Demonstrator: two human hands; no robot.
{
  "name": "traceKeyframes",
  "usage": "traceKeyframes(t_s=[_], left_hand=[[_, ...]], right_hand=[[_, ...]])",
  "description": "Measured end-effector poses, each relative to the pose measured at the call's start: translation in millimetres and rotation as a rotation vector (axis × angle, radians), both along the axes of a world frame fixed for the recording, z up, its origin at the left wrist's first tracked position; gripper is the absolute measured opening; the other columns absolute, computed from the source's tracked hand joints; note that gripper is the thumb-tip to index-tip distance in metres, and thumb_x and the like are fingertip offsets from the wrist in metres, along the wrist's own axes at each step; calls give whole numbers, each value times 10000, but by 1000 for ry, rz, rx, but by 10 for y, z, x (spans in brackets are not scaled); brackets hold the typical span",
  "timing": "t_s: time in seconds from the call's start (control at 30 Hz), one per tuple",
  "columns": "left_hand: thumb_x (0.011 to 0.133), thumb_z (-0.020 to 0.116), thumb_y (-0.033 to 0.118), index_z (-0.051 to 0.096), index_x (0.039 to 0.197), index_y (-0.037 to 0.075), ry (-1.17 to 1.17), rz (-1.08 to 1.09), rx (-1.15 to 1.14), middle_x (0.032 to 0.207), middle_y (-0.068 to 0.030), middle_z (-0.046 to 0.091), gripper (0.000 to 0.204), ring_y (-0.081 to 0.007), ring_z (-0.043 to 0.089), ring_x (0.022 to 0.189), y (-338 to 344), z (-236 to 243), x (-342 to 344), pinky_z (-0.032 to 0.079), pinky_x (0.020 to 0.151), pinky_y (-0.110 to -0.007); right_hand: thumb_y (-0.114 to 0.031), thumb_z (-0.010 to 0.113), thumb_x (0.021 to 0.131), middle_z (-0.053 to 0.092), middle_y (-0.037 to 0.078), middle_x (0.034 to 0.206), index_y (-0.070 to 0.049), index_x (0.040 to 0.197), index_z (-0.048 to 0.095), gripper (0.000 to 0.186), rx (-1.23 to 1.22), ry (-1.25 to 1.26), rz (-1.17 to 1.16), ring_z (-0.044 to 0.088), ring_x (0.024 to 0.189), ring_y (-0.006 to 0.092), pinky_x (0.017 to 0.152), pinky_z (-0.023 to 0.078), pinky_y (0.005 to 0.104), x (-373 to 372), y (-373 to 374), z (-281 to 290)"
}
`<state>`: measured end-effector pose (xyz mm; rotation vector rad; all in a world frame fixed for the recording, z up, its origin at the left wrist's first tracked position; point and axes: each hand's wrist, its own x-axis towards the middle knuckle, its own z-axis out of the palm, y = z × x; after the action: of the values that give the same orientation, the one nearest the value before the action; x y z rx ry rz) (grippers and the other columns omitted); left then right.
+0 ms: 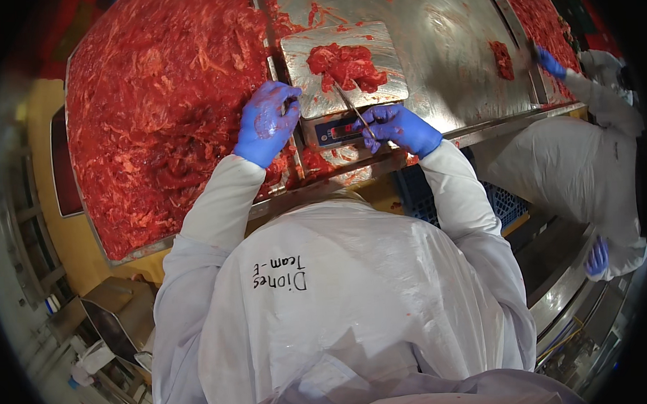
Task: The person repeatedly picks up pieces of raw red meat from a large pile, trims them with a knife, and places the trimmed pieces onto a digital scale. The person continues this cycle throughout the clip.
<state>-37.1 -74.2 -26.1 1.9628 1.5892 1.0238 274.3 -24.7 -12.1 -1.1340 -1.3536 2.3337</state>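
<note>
A lump of red raw meat (pixel 346 67) lies on the square metal plate of a bench scale (pixel 389 44). My right hand (pixel 396 126), in a blue glove, grips a slim metal tool (pixel 354 108) that looks like tweezers. The tool's tip reaches the near edge of the meat lump. Left of the scale, my gloved left hand (pixel 268 121) hovers by the edge of a big heap of raw meat (pixel 168 115). Its thumb and fingers are curled together in a pinch; whatever they hold, if anything, is hidden. A small red display (pixel 342 131) glows on the scale's front.
A metal divider (pixel 265 31) runs between the heap and the steel table (pixel 446 45). A small meat piece (pixel 501 60) lies farther right. Beside me at the right, a co-worker in white (pixel 560 159) reaches toward another meat heap (pixel 536 19). Below the table edge sits a blue crate (pixel 417 194).
</note>
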Motion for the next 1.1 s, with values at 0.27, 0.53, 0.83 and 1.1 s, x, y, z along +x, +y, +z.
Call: traceKeyframes(t_s=[0.27, 0.53, 0.83, 1.1], left_hand=[[933, 693, 57, 738, 1202, 37, -63, 99, -98, 1149, -159, 675, 273, -305, 684, 1089, -288, -69, -221, 549, 970, -375], [948, 700, 28, 715, 1249, 7, -268, 248, -201, 1250, -129, 657, 302, -236, 677, 1140, -530, -441, -696, 543, 1006, -348], [935, 713, 33, 723, 1256, 24, -227, 244, -258, 1274, -135, 655, 321, -253, 660, 1184, -612, -460, -669, 527, 1035, -357], [954, 695, 38, 712, 1276, 14, -184, 273, -290, 1291, -133, 641, 323, -246, 657, 1197, -484, -429, -706, 526, 1066, -359]], right_hand=[[-89, 725, 992, 720, 53, 920, 7, 1141, 716, 178, -78, 22, -163, 677, 783, 133, 742, 584, 285, -343, 74, 46], [-108, 759, 942, 759, 86, 1047, -10, 1245, 719, 321, 83, -128, 530, 706, 921, 151, 855, 561, 303, -694, -238, -188], [-247, 757, 997, 726, 52, 1042, -8, 1221, 693, 334, -83, 176, -39, 681, 957, 127, 886, 545, 283, -259, -340, -93], [-164, 733, 1000, 735, 79, 973, 31, 1291, 665, 356, -164, -12, 420, 710, 812, 160, 809, 586, 303, -701, -352, -310]])
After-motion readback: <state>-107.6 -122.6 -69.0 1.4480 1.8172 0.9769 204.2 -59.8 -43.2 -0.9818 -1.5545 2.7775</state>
